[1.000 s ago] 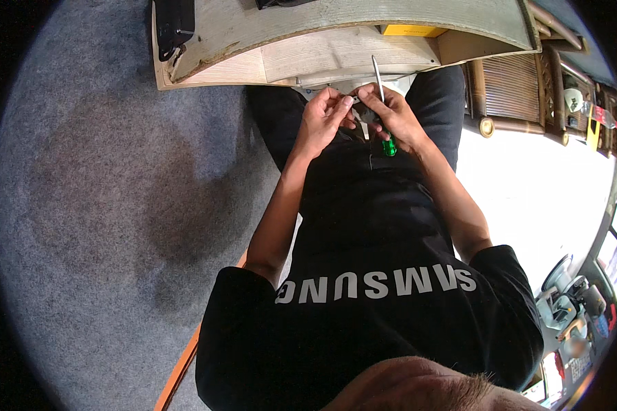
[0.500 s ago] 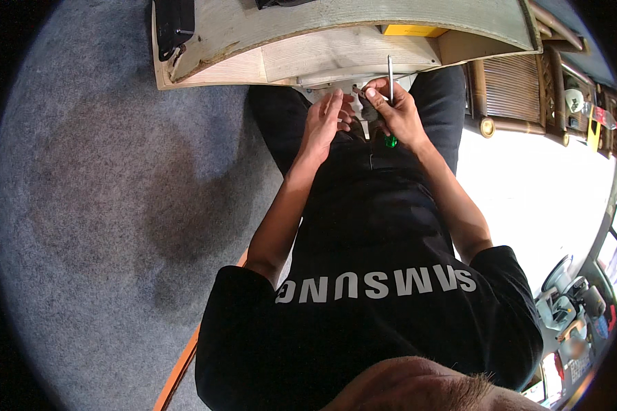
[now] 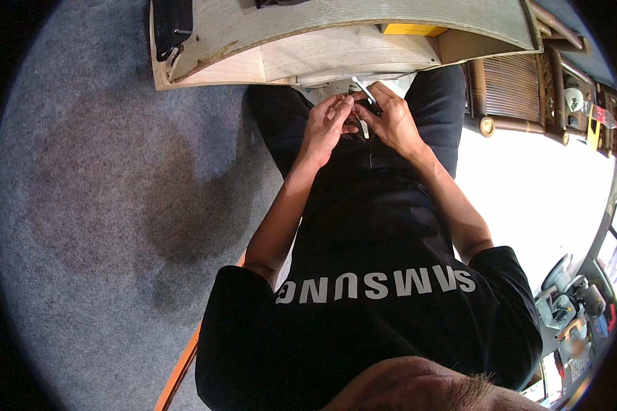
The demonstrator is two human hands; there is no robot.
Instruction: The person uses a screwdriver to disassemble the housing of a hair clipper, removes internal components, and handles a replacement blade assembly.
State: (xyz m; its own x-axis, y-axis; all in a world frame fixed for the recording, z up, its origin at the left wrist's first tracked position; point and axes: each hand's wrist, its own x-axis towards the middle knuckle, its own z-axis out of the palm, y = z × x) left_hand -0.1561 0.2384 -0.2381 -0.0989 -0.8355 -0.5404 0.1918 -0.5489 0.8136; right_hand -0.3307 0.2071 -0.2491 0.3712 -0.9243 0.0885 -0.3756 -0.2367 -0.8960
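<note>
My two hands meet above my lap, close to the front of a wooden shelf unit. In my right hand [image 3: 395, 125] is a screwdriver [image 3: 363, 90], its metal shaft pointing up and to the left. The handle is hidden by the hand now; in the earlier frame its green end shows. A small dark piece [image 3: 371, 106] shows beside the shaft at the right fingers, too small to name. My left hand [image 3: 324, 127] has its thumb and fingers drawn together against the right fingertips. Whatever they pinch is hidden.
The pale wooden shelf unit [image 3: 349, 55] curves across in front of me, with a yellow box [image 3: 414, 29] inside. A black case [image 3: 173, 27] stands on its left end. Bamboo furniture [image 3: 514, 87] is at the right, grey carpet [image 3: 116, 205] at the left.
The screwdriver has swung from upright to a leftward tilt, its green handle now hidden. My right hand has turned inward, and my left fingers have closed in from apart to meet it.
</note>
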